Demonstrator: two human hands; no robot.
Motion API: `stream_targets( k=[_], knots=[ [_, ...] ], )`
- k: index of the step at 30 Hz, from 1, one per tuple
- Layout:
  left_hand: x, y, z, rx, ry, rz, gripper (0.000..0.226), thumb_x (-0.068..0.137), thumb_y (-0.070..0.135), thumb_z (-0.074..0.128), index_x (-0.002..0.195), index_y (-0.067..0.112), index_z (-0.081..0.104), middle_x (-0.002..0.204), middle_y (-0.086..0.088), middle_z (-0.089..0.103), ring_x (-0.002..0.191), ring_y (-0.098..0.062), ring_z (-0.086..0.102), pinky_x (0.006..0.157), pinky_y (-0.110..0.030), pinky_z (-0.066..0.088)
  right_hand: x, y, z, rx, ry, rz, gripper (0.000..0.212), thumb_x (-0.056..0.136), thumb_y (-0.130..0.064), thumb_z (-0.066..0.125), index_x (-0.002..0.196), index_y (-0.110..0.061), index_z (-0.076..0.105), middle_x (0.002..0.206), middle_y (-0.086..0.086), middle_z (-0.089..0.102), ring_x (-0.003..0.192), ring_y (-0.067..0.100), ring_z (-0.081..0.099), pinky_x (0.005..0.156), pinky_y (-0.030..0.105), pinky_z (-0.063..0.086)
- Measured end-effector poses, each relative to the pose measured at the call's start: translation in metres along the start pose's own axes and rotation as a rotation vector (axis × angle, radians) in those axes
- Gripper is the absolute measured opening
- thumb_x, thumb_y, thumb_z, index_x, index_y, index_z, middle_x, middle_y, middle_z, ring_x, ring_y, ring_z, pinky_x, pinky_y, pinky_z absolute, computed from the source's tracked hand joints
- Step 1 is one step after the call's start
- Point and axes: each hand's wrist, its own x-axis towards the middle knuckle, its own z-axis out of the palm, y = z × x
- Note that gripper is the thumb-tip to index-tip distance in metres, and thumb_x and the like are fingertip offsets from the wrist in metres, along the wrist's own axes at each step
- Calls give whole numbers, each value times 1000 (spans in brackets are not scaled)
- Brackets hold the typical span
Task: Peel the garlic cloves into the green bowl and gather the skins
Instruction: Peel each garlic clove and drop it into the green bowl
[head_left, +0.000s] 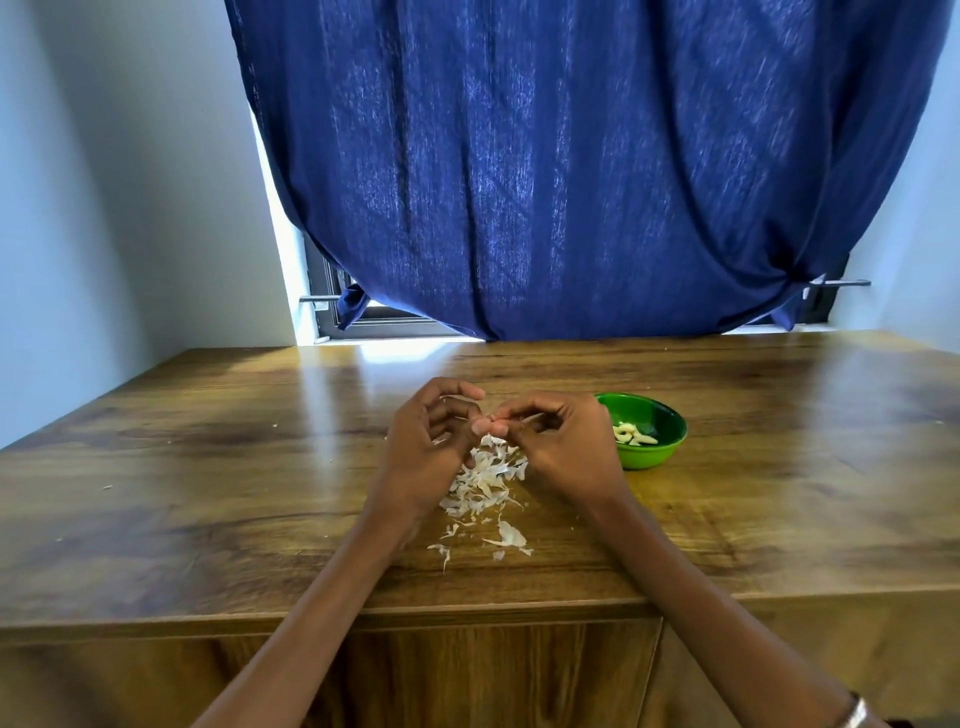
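Note:
Above the wooden table my left hand (434, 441) and my right hand (558, 441) meet fingertip to fingertip. Both pinch one small garlic clove (485, 422), which the fingers mostly hide. A heap of white garlic skins (485, 480) lies on the table right under the hands. Loose scraps of skin (506, 535) trail toward the front edge. The green bowl (660, 447) stands just right of my right hand and holds several peeled cloves (634, 436).
The wooden table (208, 467) runs to a wall on the left and a window at the back. A dark blue curtain (571, 182) hangs down to the table's far edge. A few tiny skin flecks (107, 487) lie far left.

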Motion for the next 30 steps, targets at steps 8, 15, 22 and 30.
stream_targets(
  k=[8,15,22,30],
  knots=[
    [0,-8,3,0,-18,-1,26,89,-11,64,94,14,60,87,-4,68,84,-8,66,75,-23,50,-2,5,9,-72,-75,-8,13,86,-18,80,80,-22,69,80,-14,70,74,2,66,62,16,51],
    [1,-13,7,20,48,8,33,89,-21,56,84,11,48,94,-35,62,85,-25,66,81,-39,54,-8,4,15,-132,-143,-46,17,94,-2,63,84,-14,56,85,3,69,87,11,69,70,34,57],
    [-2,-19,10,102,128,76,45,80,-25,51,75,18,41,78,-21,60,76,-21,59,68,-37,46,-10,0,18,-191,-109,-58,17,91,8,60,83,-6,53,81,2,65,83,-2,65,64,22,52],
    [-6,-12,13,88,194,148,30,92,-13,56,98,16,60,89,2,66,86,-9,65,75,-19,49,-11,-3,17,-39,-21,-9,8,92,-11,71,89,-17,69,79,-17,68,76,0,66,65,16,51]
  ],
)
